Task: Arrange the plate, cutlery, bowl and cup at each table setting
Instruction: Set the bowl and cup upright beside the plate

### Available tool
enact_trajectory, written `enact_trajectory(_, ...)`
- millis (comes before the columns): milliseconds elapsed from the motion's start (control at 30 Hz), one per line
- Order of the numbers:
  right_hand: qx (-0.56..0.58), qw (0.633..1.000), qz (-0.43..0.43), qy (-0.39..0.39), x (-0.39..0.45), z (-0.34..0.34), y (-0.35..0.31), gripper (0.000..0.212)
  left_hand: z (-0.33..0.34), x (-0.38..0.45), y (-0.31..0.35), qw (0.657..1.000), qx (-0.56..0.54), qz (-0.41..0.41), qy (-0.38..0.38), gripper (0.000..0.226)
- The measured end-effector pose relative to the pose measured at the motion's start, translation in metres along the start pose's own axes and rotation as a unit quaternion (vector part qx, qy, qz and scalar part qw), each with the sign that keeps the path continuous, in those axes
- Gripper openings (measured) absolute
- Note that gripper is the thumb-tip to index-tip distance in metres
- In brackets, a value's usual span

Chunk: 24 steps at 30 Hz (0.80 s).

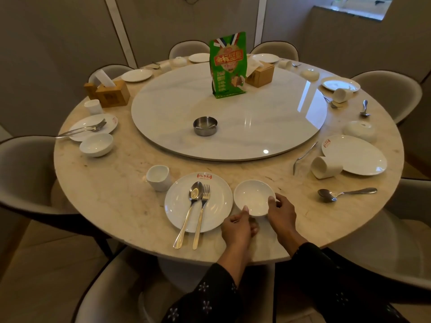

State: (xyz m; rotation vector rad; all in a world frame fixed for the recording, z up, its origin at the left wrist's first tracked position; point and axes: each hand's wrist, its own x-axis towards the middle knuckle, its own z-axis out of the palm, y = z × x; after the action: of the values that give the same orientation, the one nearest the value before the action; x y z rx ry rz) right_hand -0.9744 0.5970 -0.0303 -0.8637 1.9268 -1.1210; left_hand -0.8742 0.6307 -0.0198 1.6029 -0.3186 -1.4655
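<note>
White bowl (254, 197) upright, mouth up, beside the plate (177, 206), both hands' fingers (271, 201) curled round its rim

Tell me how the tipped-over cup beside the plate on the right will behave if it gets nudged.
The cup lies on its side, so it will probably roll rather than slide. It touches the plate, whose rim may stop it that way. It looks like glazed white ceramic, so likely slippery, stiff, and apt to chip if it rolls off the table.

Single head-worn view, wide-angle, looking forward and down across the round table (105, 206). Near edge is close; the far chairs (189, 48) are distant.
</note>
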Motion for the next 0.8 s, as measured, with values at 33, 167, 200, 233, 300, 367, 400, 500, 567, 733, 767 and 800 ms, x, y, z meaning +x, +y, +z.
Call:
enact_trajectory(33,0.002,1.0,0.003,-0.003,-0.001,-0.001,0.001,0.041,-0.007,-0.004,0.004,0.999,0.021,0.023,-0.008,0.025)
enact_trajectory(167,0.023,1.0,0.017,-0.013,-0.01,0.003,0.002,0.041,-0.044,-0.009,0.034,0.975,0.127,0.18,-0.028,0.027)
enact_trajectory(200,0.027,0.999,0.021,-0.009,-0.013,0.005,0.001,0.042,-0.055,-0.007,0.046,0.966,0.143,0.212,-0.021,0.026)
enact_trajectory(233,0.03,0.999,0.026,-0.004,-0.015,0.007,-0.001,0.044,-0.066,-0.004,0.058,0.959,0.155,0.238,-0.007,0.024)
enact_trajectory(300,0.042,0.998,0.042,0.008,-0.02,0.011,-0.002,0.048,-0.093,0.009,0.082,0.943,0.173,0.28,0.043,0.016)
enact_trajectory(367,0.056,0.996,0.065,0.019,-0.023,0.014,-0.001,0.051,-0.123,0.029,0.1,0.925,0.2,0.305,0.109,0.012)
enact_trajectory(400,0.063,0.995,0.075,0.022,-0.026,0.015,-0.002,0.051,-0.137,0.041,0.106,0.921,0.211,0.297,0.135,0.015)
enact_trajectory(500,0.073,0.993,0.089,0.031,-0.032,0.016,0.001,0.048,-0.172,0.074,0.11,0.929,0.263,0.217,0.143,0.033)
enact_trajectory(567,0.075,0.992,0.095,0.044,-0.035,0.018,-0.001,0.048,-0.182,0.086,0.108,0.935,0.292,0.173,0.105,0.038)
enact_trajectory(733,0.104,0.985,0.117,0.073,-0.041,0.025,-0.005,0.046,-0.182,0.094,0.106,0.946,0.266,0.182,0.018,0.034)
enact_trajectory(767,0.107,0.984,0.119,0.079,-0.043,0.026,-0.005,0.047,-0.181,0.096,0.106,0.945,0.267,0.188,0.012,0.034)
enact_trajectory(800,0.109,0.983,0.121,0.087,-0.044,0.027,-0.005,0.047,-0.179,0.097,0.107,0.944,0.267,0.194,0.01,0.033)
